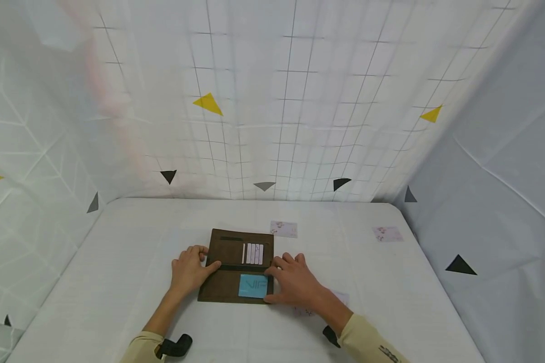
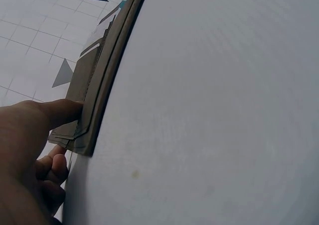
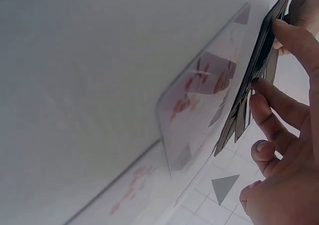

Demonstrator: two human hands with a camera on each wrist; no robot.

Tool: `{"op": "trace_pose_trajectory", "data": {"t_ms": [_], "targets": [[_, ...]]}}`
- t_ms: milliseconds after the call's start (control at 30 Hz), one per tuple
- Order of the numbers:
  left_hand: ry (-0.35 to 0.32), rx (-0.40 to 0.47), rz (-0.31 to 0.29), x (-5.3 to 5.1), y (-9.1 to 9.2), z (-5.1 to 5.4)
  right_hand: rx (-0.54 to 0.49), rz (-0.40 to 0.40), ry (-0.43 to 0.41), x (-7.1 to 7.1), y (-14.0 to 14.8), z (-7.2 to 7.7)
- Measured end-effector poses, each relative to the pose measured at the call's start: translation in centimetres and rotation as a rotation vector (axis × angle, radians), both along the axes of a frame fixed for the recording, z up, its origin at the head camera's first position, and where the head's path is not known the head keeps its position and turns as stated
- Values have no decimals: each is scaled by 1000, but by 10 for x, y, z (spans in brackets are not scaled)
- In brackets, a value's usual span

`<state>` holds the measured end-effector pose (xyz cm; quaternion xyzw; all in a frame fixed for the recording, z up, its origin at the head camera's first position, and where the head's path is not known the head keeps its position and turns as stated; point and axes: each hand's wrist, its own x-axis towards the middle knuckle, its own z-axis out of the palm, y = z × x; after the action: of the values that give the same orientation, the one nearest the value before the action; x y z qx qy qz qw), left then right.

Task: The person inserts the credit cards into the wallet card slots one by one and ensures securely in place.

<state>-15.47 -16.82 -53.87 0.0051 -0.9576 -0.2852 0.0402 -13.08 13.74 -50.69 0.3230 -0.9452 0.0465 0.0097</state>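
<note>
The wallet (image 1: 222, 289) is of dark brown colour, the big card (image 1: 251, 286) in it is light blue with darker letters, and the slot cards (image 1: 255, 253) are whitish. The loose cards (image 1: 387, 234) are pale pinkish with a reddish flower pattern, on a white table (image 1: 131, 262). The back sheet (image 1: 327, 101) is white with thin dark grid lines, its patches (image 1: 208, 104) are yellow, black and grey, and the sleeves (image 1: 368, 338) are beige.
</note>
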Motion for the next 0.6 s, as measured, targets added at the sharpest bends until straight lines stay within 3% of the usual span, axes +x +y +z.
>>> {"op": "trace_pose_trajectory", "data": {"t_ms": [333,600], "targets": [[8,13,-2,1,0,1,-11,43,56,-2,-9,-1],[6,11,-4,1,0,1,11,29,39,-2,-17,2]]}}
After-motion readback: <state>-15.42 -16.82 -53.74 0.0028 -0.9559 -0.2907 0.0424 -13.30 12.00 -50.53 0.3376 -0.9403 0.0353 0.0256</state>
